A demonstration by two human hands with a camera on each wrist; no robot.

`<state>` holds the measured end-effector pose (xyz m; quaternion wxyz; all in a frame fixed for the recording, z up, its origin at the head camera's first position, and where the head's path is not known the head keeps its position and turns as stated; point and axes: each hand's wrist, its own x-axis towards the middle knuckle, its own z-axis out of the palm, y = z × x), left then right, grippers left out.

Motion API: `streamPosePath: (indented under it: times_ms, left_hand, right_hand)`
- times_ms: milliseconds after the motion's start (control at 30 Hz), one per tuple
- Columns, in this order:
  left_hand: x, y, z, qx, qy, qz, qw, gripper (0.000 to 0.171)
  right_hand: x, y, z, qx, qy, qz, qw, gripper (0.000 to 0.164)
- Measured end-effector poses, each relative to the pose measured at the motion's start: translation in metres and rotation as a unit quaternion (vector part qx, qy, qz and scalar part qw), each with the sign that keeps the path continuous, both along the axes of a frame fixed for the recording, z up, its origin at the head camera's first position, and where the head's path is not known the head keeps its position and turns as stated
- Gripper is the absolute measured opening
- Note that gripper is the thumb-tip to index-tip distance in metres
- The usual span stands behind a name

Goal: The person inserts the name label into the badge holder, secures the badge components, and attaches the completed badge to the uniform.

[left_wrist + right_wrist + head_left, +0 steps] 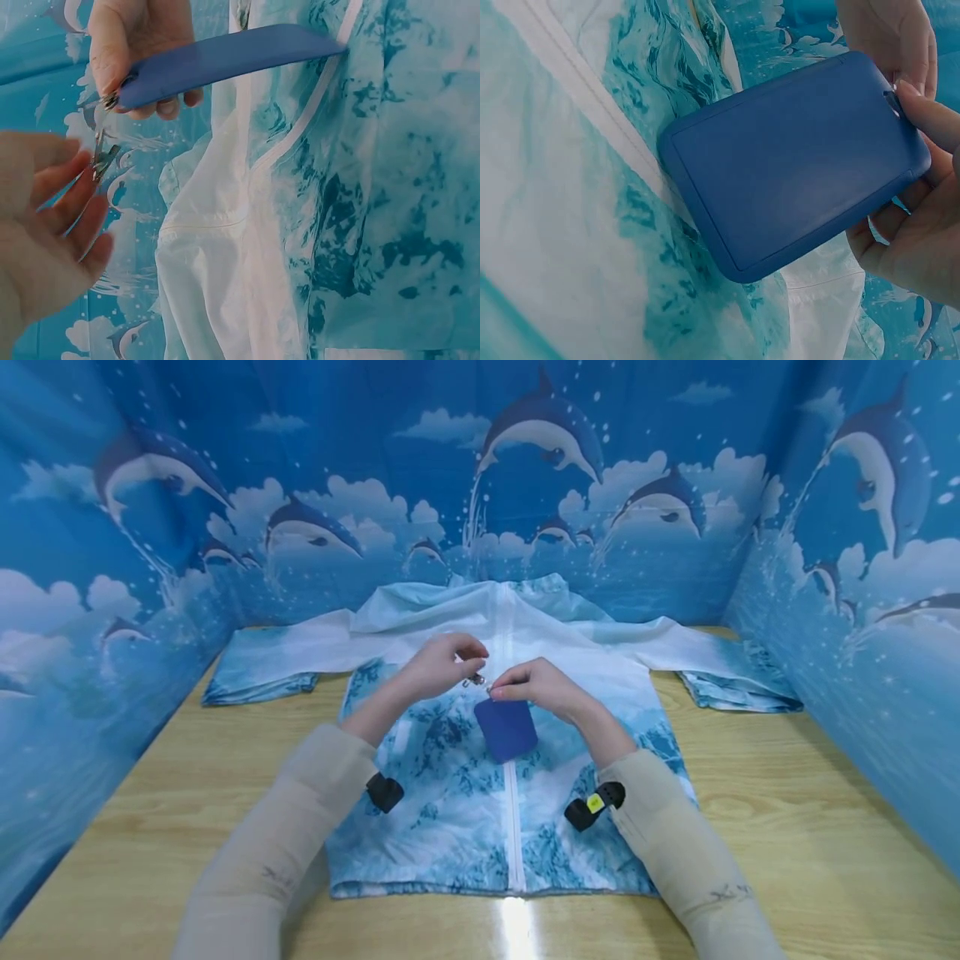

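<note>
A flat blue card holder (506, 728) with rounded corners and a slot at one end hangs over the front of a jacket (442, 810). My right hand (543, 687) pinches the slotted end, thumb on top and fingers beneath, as the right wrist view shows. A small metal clip (105, 161) joins the holder at that slot. At the clip is my left hand (446, 667), thumb and fingertips holding it in the head view. The jacket, white with blue-green print, lies spread face up, its white zipper (513, 827) running down the middle under the holder.
A light wooden table (795, 827) carries the jacket, whose sleeves (258, 664) stretch left and right with folded ends. Blue curtains (420, 468) printed with dolphins enclose the back and both sides. Black camera straps (596, 806) sit on both wrists.
</note>
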<state>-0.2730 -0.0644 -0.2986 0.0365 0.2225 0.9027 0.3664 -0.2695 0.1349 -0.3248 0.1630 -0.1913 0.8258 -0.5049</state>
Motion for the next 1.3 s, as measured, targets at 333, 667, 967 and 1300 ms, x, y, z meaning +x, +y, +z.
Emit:
streamPosePath:
  times_ms: [333, 667, 967, 1300]
  left_hand:
    - [0.006, -0.003, -0.003, 0.096, 0.117, 0.089, 0.9844, 0.024]
    - [0.006, 0.013, -0.015, 0.071, 0.014, 0.040, 0.9966, 0.031]
    - [0.006, 0.019, -0.017, 0.139, 0.014, 0.048, 0.9890, 0.030]
    - [0.006, 0.022, -0.022, 0.174, -0.012, 0.080, 0.9814, 0.024]
  right_hand:
    - [0.000, -0.002, 0.004, -0.078, 0.021, -0.125, 0.989, 0.031]
    - [0.001, -0.004, 0.004, -0.134, 0.044, -0.159, 0.977, 0.032]
    - [0.002, -0.006, 0.002, -0.152, 0.049, -0.149, 0.976, 0.031]
    - [0.001, -0.007, 0.000, -0.105, 0.038, -0.128, 0.985, 0.029]
